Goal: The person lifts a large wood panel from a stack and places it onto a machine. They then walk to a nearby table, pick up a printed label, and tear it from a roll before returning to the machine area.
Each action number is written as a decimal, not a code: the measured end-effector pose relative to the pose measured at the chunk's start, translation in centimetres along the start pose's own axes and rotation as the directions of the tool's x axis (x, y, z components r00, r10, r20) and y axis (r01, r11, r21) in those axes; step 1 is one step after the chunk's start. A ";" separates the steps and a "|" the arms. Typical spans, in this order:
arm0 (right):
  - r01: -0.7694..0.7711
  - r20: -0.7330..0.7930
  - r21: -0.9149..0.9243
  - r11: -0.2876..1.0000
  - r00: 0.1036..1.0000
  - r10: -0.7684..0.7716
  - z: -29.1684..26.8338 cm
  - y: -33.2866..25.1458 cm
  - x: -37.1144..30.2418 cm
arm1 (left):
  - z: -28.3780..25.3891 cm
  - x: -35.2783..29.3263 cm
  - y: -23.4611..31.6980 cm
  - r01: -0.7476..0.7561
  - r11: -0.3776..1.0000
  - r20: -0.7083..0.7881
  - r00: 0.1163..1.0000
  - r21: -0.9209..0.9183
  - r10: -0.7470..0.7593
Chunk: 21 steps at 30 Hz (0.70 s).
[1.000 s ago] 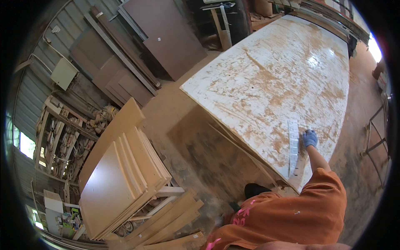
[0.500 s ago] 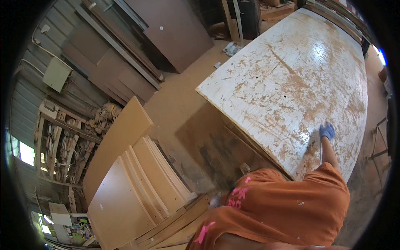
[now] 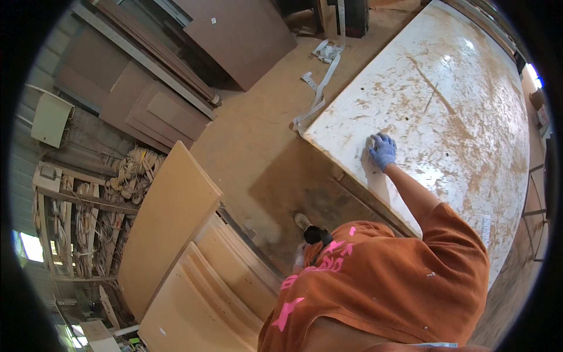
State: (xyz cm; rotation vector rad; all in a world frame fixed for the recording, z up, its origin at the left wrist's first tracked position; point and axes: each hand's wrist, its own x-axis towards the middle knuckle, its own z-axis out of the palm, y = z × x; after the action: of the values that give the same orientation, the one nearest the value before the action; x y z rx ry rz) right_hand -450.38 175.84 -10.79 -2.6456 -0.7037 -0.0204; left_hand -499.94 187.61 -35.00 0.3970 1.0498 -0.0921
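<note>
My right hand (image 3: 383, 151) wears a blue-grey glove and lies on a big white board top (image 3: 375, 105), close to its left edge. Its fingers look spread over the surface, with nothing visible in them. Brown sawdust is smeared across much of the board, thinner around the hand. My left hand (image 3: 299, 256), in a pale glove, hangs low beside my orange shirt (image 3: 387, 276), which partly covers it. The fingers of that hand are hidden. Just beyond it are a black item I cannot make out (image 3: 317, 235) and a dusty shoe (image 3: 302, 221).
Tan wooden panels (image 3: 170, 217) stand stacked at the left. Brown boards (image 3: 240, 41) lean against the far wall. White strapping (image 3: 321, 94) trails over the dusty floor by the board's corner. A rack of rope and scraps (image 3: 88, 229) stands far left; a metal frame (image 3: 535, 217), at right.
My right hand has swept left across the board, from its right part to near the left edge. The view has shifted, so more strapping on the floor shows.
</note>
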 end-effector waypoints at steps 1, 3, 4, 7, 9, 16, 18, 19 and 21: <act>-0.017 -0.032 -0.009 1.000 0.999 0.017 1.2 -1.7 1.4 | -0.7 0.3 3.2 0.064 0.996 -0.131 0.990 0.059 -0.056; -0.084 -0.080 -0.032 0.996 0.993 0.081 3.2 -4.6 3.4 | -0.7 0.3 10.1 0.192 0.931 -0.389 0.919 0.310 -0.060; -0.127 -0.101 -0.049 0.991 0.987 0.122 3.8 -5.7 4.4 | -0.4 0.0 13.8 0.240 0.913 -0.467 0.882 0.331 -0.062; -0.252 -0.121 -0.122 0.960 0.964 0.238 5.6 -8.6 6.2 | -0.5 -4.4 21.3 -0.358 0.774 -0.162 0.849 0.523 0.502; -0.308 -0.120 -0.164 0.937 0.949 0.291 6.3 -9.7 7.2 | 0.6 -4.9 26.3 -0.269 0.467 -0.049 0.825 0.842 0.563; -0.360 -0.153 -0.241 0.901 0.931 0.331 9.4 -11.6 12.9 | 5.8 1.5 39.8 -0.287 0.286 0.108 0.854 0.914 0.509; -0.337 -0.163 -0.252 0.907 0.939 0.303 10.1 -12.0 14.9 | 7.0 3.8 43.3 -0.206 0.213 0.089 0.885 0.955 0.457; -0.348 -0.159 -0.251 0.903 0.935 0.316 10.4 -12.2 16.0 | 7.4 4.5 44.6 -0.220 0.225 0.101 0.890 0.949 0.444; -0.368 -0.165 -0.261 0.892 0.928 0.334 10.8 -12.5 18.2 | 8.1 5.8 47.4 -0.168 0.259 0.059 0.922 0.951 0.382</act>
State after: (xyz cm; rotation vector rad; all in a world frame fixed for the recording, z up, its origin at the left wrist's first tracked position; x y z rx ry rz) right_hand -441.47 198.54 -13.93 -2.9839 -0.1820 -0.1873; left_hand -478.05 229.18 -23.43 1.7561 0.9868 -0.3835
